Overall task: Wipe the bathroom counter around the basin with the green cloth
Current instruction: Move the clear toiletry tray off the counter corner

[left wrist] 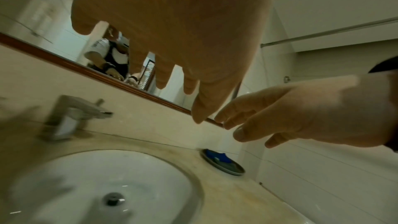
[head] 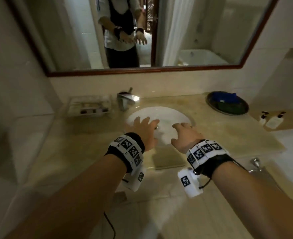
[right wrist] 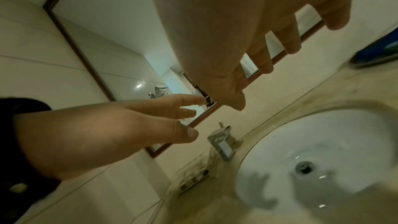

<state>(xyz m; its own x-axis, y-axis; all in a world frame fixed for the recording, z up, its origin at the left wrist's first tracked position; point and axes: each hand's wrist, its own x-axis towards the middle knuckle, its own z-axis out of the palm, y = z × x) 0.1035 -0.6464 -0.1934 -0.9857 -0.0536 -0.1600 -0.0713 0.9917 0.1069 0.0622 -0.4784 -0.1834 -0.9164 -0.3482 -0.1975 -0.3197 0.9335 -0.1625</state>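
Both hands (head: 143,130) empty above basin (head: 170,114)

A green cloth (head: 225,105) is seen lying beside a blue one on a dark plate (head: 242,111), at the beige desk's (head: 211,135) far right, well apart from the white basin (head: 168,114).

The dark plate (head: 228,110) holds blurred blue and green items; cloth unidentifiable.
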